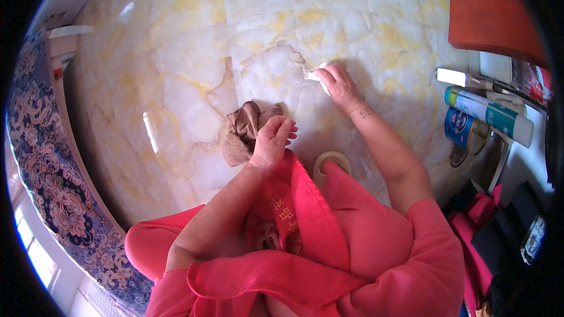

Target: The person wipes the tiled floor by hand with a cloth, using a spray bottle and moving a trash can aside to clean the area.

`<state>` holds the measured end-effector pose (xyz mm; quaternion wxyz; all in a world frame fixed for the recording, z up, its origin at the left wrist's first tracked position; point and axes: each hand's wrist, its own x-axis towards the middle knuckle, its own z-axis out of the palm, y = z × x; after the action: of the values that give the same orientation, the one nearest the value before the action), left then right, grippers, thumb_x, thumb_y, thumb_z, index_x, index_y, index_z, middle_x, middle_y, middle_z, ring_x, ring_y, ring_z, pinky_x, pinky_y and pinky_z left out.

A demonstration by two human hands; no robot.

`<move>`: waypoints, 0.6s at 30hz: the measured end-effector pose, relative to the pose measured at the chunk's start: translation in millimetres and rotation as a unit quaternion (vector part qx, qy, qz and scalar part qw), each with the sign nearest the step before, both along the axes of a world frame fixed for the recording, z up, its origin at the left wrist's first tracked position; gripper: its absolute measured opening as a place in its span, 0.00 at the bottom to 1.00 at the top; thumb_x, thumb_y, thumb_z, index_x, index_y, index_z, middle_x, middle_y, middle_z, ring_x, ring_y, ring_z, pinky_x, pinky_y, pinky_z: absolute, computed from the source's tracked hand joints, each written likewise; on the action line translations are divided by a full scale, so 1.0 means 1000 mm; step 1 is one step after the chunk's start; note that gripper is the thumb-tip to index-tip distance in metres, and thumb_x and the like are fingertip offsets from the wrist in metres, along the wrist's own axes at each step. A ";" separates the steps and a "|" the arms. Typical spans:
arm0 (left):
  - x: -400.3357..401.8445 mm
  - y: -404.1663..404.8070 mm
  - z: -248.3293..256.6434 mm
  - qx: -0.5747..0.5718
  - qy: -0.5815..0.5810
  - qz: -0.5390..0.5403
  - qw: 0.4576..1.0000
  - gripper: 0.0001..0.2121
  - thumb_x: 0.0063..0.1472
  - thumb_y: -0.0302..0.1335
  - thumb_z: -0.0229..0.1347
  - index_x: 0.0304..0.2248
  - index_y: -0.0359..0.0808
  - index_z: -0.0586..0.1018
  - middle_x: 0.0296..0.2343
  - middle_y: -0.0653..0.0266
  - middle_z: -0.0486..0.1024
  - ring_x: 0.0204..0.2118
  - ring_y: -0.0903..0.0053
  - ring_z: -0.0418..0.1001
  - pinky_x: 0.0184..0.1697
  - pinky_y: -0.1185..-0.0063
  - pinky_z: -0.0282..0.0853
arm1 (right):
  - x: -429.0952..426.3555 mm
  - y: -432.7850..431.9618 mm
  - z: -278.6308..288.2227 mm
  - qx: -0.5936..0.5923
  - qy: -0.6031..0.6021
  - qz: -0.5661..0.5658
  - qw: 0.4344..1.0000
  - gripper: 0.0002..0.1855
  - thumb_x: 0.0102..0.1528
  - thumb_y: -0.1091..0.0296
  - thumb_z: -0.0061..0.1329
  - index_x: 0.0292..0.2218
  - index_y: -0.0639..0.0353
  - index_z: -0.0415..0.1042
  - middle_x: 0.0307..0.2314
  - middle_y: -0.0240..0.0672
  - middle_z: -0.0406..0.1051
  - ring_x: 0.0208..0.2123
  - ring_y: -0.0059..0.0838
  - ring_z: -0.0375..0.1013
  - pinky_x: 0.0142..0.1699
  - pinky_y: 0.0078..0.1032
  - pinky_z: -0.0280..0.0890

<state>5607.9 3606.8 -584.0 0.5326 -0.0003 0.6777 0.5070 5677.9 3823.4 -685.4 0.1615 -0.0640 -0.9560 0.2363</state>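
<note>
My right hand point(339, 86) is reached forward and down to the marble-patterned tile floor point(176, 88). It grips a crumpled white wipe or tissue point(325, 70), pressed against the tile and partly hidden by my fingers. Closer to my body, my left hand point(274, 137) hangs with loosely curled, parted fingers and nothing seen in them. A bunched brown cloth point(242, 125) lies on the floor just beyond my left hand; whether the two touch cannot be told. My red apron point(304, 202), bearing writing, drapes between my knees.
One light-coloured slipper point(318, 176) shows on my foot. Along the left runs furniture with patterned dark fabric point(61, 198). At right are a teal-and-white spray can point(489, 114), a blue-labelled container point(458, 127) and a dark-and-pink item point(471, 242). A reddish-orange furniture panel point(493, 13) juts in top right.
</note>
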 end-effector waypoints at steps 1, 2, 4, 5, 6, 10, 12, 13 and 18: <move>0.000 0.001 0.002 0.001 0.001 0.002 1.000 0.11 0.61 0.34 0.43 0.34 0.34 0.69 0.28 0.66 0.72 0.30 0.81 0.69 0.32 0.83 0.64 | 0.001 0.001 -0.002 0.001 0.001 0.002 1.000 0.12 0.47 0.71 0.42 0.36 0.54 0.67 0.35 0.34 0.64 0.39 0.35 0.63 0.43 0.29 0.61; 0.000 0.003 0.003 0.003 0.006 0.000 1.000 0.11 0.61 0.34 0.43 0.35 0.34 0.69 0.28 0.66 0.72 0.30 0.82 0.69 0.32 0.83 0.64 | 0.002 0.001 -0.003 -0.091 -0.034 -0.058 0.994 0.12 0.48 0.71 0.42 0.37 0.54 0.67 0.35 0.33 0.64 0.39 0.35 0.63 0.43 0.28 0.61; -0.001 0.001 0.004 0.001 0.009 0.000 1.000 0.10 0.61 0.33 0.43 0.35 0.35 0.69 0.28 0.66 0.72 0.30 0.82 0.69 0.32 0.84 0.64 | 0.003 0.000 0.000 -0.017 -0.046 -0.073 0.996 0.13 0.47 0.68 0.45 0.38 0.51 0.68 0.37 0.32 0.63 0.42 0.34 0.61 0.45 0.29 0.58; -0.001 0.000 0.004 0.000 0.005 0.001 1.000 0.10 0.60 0.33 0.44 0.35 0.35 0.69 0.28 0.66 0.72 0.30 0.82 0.69 0.32 0.84 0.64 | 0.004 -0.001 0.002 -0.018 -0.047 -0.072 0.996 0.13 0.47 0.68 0.45 0.38 0.51 0.68 0.37 0.32 0.63 0.42 0.34 0.61 0.45 0.29 0.58; -0.002 -0.001 0.004 0.000 0.001 0.003 1.000 0.10 0.60 0.32 0.44 0.35 0.35 0.69 0.28 0.66 0.72 0.30 0.82 0.69 0.32 0.84 0.64 | 0.003 -0.002 0.011 0.017 -0.053 -0.082 0.995 0.14 0.46 0.69 0.46 0.38 0.51 0.68 0.37 0.32 0.64 0.42 0.34 0.61 0.45 0.30 0.57; -0.001 -0.005 0.001 -0.002 -0.017 0.019 1.000 0.09 0.60 0.31 0.45 0.35 0.35 0.69 0.28 0.66 0.72 0.30 0.82 0.69 0.32 0.84 0.64 | 0.014 -0.007 0.018 0.024 -0.066 -0.083 0.994 0.19 0.44 0.68 0.49 0.41 0.49 0.68 0.40 0.29 0.63 0.45 0.32 0.59 0.48 0.32 0.53; -0.001 -0.005 0.003 0.012 -0.013 0.016 1.000 0.08 0.60 0.31 0.45 0.34 0.35 0.70 0.27 0.67 0.72 0.29 0.82 0.69 0.32 0.84 0.64 | 0.025 -0.007 0.021 0.050 -0.088 -0.073 0.992 0.20 0.44 0.67 0.49 0.42 0.48 0.67 0.40 0.29 0.63 0.46 0.31 0.59 0.48 0.32 0.52; -0.001 -0.008 0.001 0.012 -0.013 0.018 1.000 0.08 0.60 0.31 0.45 0.34 0.35 0.70 0.27 0.67 0.72 0.29 0.82 0.69 0.32 0.84 0.64 | 0.030 -0.007 0.023 0.075 -0.110 -0.064 0.989 0.21 0.44 0.66 0.49 0.43 0.47 0.66 0.40 0.29 0.63 0.47 0.31 0.58 0.48 0.32 0.52; -0.004 -0.011 -0.002 0.014 -0.002 0.035 0.999 0.07 0.59 0.30 0.46 0.33 0.34 0.70 0.27 0.68 0.71 0.29 0.83 0.68 0.32 0.85 0.64 | 0.053 -0.007 0.013 0.064 -0.091 -0.067 0.992 0.19 0.44 0.73 0.47 0.41 0.49 0.67 0.38 0.30 0.64 0.43 0.33 0.61 0.47 0.31 0.55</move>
<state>5604.3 3595.9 -586.2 0.5156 -0.0177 0.6693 0.5346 5731.0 3816.2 -672.7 0.0927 -0.1383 -0.9736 0.1562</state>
